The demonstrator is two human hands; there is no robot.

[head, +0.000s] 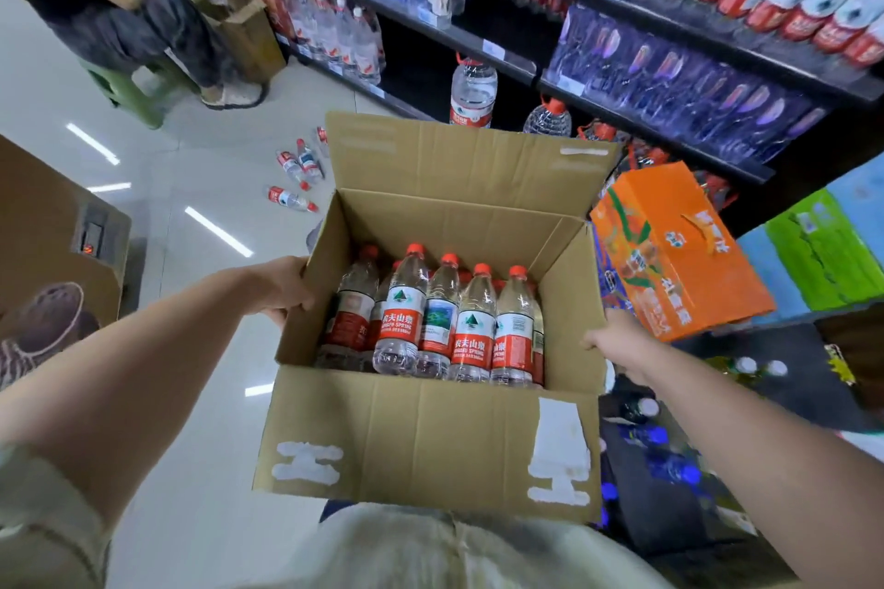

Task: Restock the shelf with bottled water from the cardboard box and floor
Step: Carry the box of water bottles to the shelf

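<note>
An open cardboard box is held up in front of me, flaps spread. My left hand grips its left wall and my right hand grips its right wall. Inside stand several water bottles with red caps and red labels, upright and packed toward the right. Three loose bottles of the same kind lie on the white floor beyond the box. The dark shelf runs along the right, with a bare gap low down beside large jugs.
Another person stands at the far left by a green stool and a brown box. An orange carton and green and blue cartons are stacked at my right. A brown display stands at my left. White floor lies between.
</note>
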